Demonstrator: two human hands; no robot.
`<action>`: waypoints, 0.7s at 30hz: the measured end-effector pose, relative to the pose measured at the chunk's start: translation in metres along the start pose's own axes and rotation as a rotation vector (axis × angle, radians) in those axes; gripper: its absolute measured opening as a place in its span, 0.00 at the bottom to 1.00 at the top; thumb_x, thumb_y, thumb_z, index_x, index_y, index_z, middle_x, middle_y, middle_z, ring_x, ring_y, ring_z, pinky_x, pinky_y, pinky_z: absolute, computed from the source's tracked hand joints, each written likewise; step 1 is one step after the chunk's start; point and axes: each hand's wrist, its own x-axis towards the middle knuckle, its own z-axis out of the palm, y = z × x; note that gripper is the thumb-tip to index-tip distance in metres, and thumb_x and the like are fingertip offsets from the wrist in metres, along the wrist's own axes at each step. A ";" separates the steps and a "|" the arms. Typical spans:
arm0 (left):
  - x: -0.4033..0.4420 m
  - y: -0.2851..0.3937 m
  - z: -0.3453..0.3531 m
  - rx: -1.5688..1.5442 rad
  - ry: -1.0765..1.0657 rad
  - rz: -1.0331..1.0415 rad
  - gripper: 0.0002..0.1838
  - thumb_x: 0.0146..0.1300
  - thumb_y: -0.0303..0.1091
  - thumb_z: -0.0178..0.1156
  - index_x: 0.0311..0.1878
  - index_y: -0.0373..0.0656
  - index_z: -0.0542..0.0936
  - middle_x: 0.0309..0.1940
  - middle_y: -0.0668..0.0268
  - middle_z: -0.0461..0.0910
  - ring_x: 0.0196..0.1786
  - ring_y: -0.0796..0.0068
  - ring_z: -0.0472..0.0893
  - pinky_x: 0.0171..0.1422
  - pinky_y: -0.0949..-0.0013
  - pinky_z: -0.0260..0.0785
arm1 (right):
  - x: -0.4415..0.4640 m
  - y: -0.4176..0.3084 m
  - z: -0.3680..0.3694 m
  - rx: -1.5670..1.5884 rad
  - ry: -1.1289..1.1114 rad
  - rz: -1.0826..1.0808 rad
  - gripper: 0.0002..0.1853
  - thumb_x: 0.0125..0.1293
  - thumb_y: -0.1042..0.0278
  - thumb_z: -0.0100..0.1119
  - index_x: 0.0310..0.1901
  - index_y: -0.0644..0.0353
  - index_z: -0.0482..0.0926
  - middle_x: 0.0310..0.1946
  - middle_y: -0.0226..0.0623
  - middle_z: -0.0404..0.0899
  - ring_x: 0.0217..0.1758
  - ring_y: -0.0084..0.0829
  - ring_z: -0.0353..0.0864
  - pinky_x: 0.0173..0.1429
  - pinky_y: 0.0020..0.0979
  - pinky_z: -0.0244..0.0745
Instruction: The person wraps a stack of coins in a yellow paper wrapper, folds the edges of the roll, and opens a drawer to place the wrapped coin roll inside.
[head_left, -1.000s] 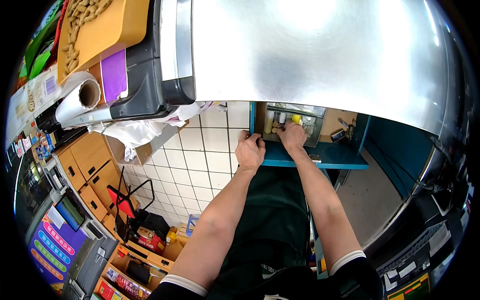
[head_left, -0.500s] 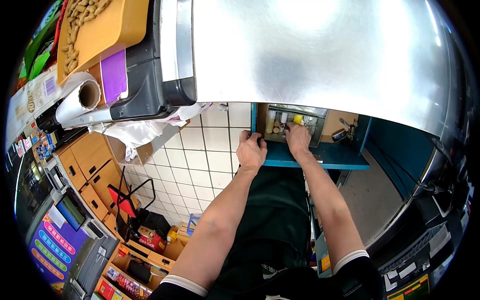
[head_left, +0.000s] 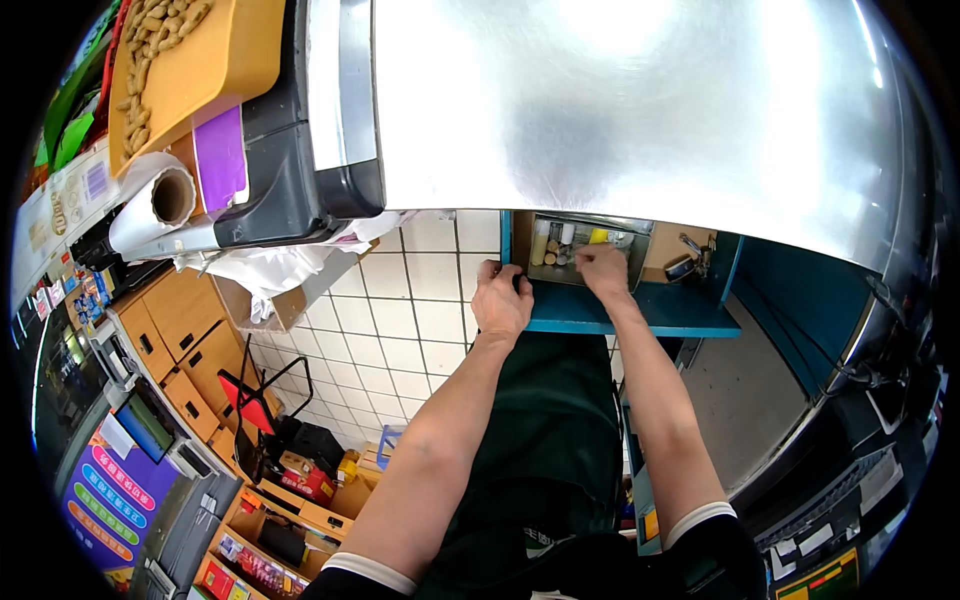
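Below the steel counter, a teal drawer [head_left: 650, 318] is pulled out, with a clear tray [head_left: 560, 272] inside it. Several small bottles and a yellow item [head_left: 599, 236] lie in the tray. My right hand [head_left: 604, 268] is over the tray's right part, its fingers curled together; whatever they hold, if anything, is hidden. At the drawer's left front corner, my left hand [head_left: 502, 301] has its fingers bent around a small dark thing I cannot make out. Metal items [head_left: 690, 262] lie in the drawer's right compartment.
The steel counter [head_left: 620, 110] spans the top. At the upper left are a yellow tray [head_left: 215, 65] of peanuts, a paper roll [head_left: 172, 197] and white plastic bags [head_left: 270, 265]. A chair [head_left: 245, 400] stands on the tiled floor [head_left: 400, 300]. Cables hang at the right.
My right hand has shifted a little to the right within the tray, uncovering more of the items at its left. My left hand has stayed at the drawer's corner.
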 end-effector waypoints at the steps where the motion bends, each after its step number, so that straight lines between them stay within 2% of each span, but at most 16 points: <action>1: 0.000 0.001 -0.001 -0.001 -0.004 0.003 0.08 0.55 0.33 0.61 0.38 0.46 0.83 0.42 0.60 0.76 0.42 0.55 0.79 0.46 0.56 0.74 | -0.006 -0.005 -0.013 -0.004 -0.003 0.004 0.07 0.57 0.67 0.58 0.31 0.57 0.84 0.29 0.44 0.83 0.38 0.44 0.83 0.42 0.40 0.78; 3: 0.000 0.000 -0.002 -0.004 -0.008 0.005 0.09 0.54 0.34 0.61 0.38 0.46 0.83 0.42 0.59 0.77 0.41 0.54 0.80 0.46 0.56 0.74 | -0.016 -0.012 -0.040 -0.180 0.191 -0.012 0.07 0.57 0.68 0.56 0.31 0.59 0.83 0.26 0.46 0.82 0.37 0.47 0.82 0.40 0.44 0.77; 4: 0.000 -0.001 -0.002 0.003 -0.008 0.005 0.09 0.54 0.34 0.61 0.38 0.46 0.83 0.42 0.60 0.77 0.41 0.54 0.80 0.46 0.56 0.74 | -0.015 -0.003 -0.039 -0.194 0.212 -0.038 0.08 0.59 0.66 0.56 0.32 0.60 0.82 0.28 0.50 0.82 0.35 0.51 0.82 0.40 0.47 0.77; 5: 0.000 0.000 -0.002 0.008 -0.008 0.008 0.08 0.55 0.34 0.61 0.38 0.45 0.83 0.42 0.60 0.77 0.41 0.54 0.80 0.46 0.56 0.74 | -0.015 -0.002 -0.036 -0.198 0.215 -0.035 0.08 0.59 0.66 0.56 0.32 0.60 0.82 0.28 0.50 0.82 0.35 0.51 0.82 0.40 0.47 0.77; 8: -0.001 -0.001 -0.001 -0.002 -0.012 0.018 0.08 0.55 0.33 0.60 0.38 0.45 0.83 0.42 0.61 0.76 0.45 0.56 0.78 0.47 0.56 0.73 | -0.011 -0.016 -0.030 -0.297 0.146 0.056 0.17 0.63 0.55 0.57 0.38 0.65 0.78 0.27 0.53 0.81 0.36 0.53 0.82 0.40 0.48 0.78; 11: 0.000 0.002 -0.002 0.005 -0.026 -0.004 0.08 0.55 0.33 0.60 0.38 0.45 0.83 0.42 0.60 0.76 0.46 0.56 0.78 0.48 0.56 0.73 | -0.004 -0.024 -0.020 -0.270 0.165 0.103 0.20 0.61 0.54 0.58 0.38 0.68 0.77 0.29 0.53 0.81 0.35 0.52 0.83 0.39 0.47 0.79; 13: -0.001 0.002 -0.003 0.004 -0.037 -0.007 0.08 0.55 0.33 0.60 0.38 0.45 0.83 0.43 0.60 0.76 0.46 0.56 0.78 0.48 0.56 0.73 | -0.006 -0.023 -0.013 -0.265 0.219 0.076 0.21 0.60 0.54 0.60 0.40 0.70 0.76 0.31 0.54 0.81 0.33 0.52 0.83 0.38 0.46 0.79; 15: 0.000 0.001 -0.002 -0.002 -0.037 -0.009 0.08 0.56 0.33 0.60 0.38 0.45 0.83 0.43 0.60 0.76 0.46 0.56 0.78 0.48 0.57 0.73 | -0.012 -0.027 -0.010 -0.295 0.367 0.008 0.21 0.60 0.57 0.61 0.42 0.70 0.75 0.32 0.54 0.81 0.33 0.53 0.83 0.38 0.46 0.79; 16: 0.000 -0.001 0.000 0.006 -0.006 0.018 0.08 0.55 0.33 0.61 0.38 0.45 0.83 0.43 0.60 0.76 0.44 0.55 0.79 0.47 0.56 0.74 | -0.012 -0.028 -0.013 -0.237 0.206 0.093 0.23 0.60 0.58 0.61 0.48 0.70 0.73 0.34 0.54 0.81 0.34 0.54 0.82 0.39 0.47 0.79; 21: 0.001 -0.002 0.000 0.020 0.017 0.037 0.08 0.54 0.34 0.62 0.38 0.46 0.83 0.43 0.61 0.77 0.42 0.54 0.79 0.46 0.56 0.74 | -0.013 -0.026 0.005 -0.199 0.262 0.071 0.26 0.60 0.62 0.61 0.54 0.70 0.67 0.34 0.55 0.81 0.35 0.54 0.82 0.40 0.48 0.79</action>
